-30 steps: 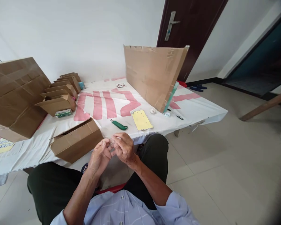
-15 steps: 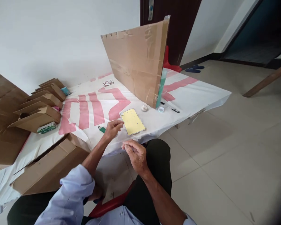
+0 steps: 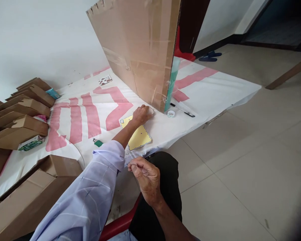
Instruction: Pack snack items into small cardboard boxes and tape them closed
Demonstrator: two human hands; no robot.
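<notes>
My left hand [image 3: 142, 114] reaches across the yellow card [image 3: 139, 137], its fingers closed at a small white crumpled wad [image 3: 152, 110] beside the foot of the cardboard panel. The wad is partly hidden by the fingers. The card has a scalloped dark edge and small marks, and lies flat near the table's front edge. Above my lap, my right hand [image 3: 146, 177] is closed in a pinch, thumb against fingers; whatever it holds is too small to make out. A green-and-black utility knife or glue-like item [image 3: 97, 142] lies left of the card.
A tall cardboard panel [image 3: 140, 50] stands on the cloth-covered table [image 3: 210, 90]. Right of it lie a tape roll [image 3: 171, 114] and a black pen [image 3: 189, 114]. Cardboard compartments [image 3: 27, 125] and an open box [image 3: 40, 184] stand at the left.
My left hand has moved forward and right, from the card's left edge to the white wad. My right hand keeps its pinch near my lap. The view has shifted closer to the table.
</notes>
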